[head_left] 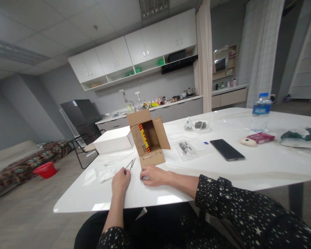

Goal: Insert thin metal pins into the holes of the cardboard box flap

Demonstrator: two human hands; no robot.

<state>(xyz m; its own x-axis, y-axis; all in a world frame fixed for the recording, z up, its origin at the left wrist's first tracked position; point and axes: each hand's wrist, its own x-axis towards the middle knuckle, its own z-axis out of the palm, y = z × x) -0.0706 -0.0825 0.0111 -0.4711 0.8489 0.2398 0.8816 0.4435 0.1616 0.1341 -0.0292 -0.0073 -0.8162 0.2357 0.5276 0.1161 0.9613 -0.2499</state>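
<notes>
So the tweezers (130,164) are pinched in the left hand (120,181), fingers closed on the handle end, tips pointing up toward the open cardboard box (148,137); they sit just above the counter (248,166), right in front of that box; the right hand (152,175) lies flat beside it, fingers curled together over something tiny I can't make out. My guess at the risk: that small bit could skate off the glossy top if the tweezers nudge it; the edge is close. Further out there's a white box (113,139), a phone (227,149), a water bottle (260,112); white slick counter, kitchen cabinets (134,52) behind, red basin (46,169) on the floor.
</notes>
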